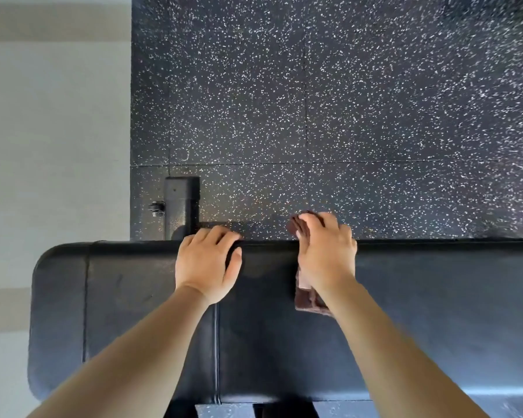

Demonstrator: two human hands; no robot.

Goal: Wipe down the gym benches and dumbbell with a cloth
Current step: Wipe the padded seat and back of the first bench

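Much of the cloth [308,300] hides under the gripping right hand [326,254]; left hand [207,263] clasps the bench [435,312] edge.

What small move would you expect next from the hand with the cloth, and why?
Probably a slide of the cloth rightward along the far edge of the bench. The right hand holds it folded over that edge, the left hand grips the same edge just to its left as a brace, and a long stretch of pad lies to the right.

Smooth, faintly glossy black leather-look bench [405,312], brown woven cloth [307,300], matt speckled rubber floor [314,101]
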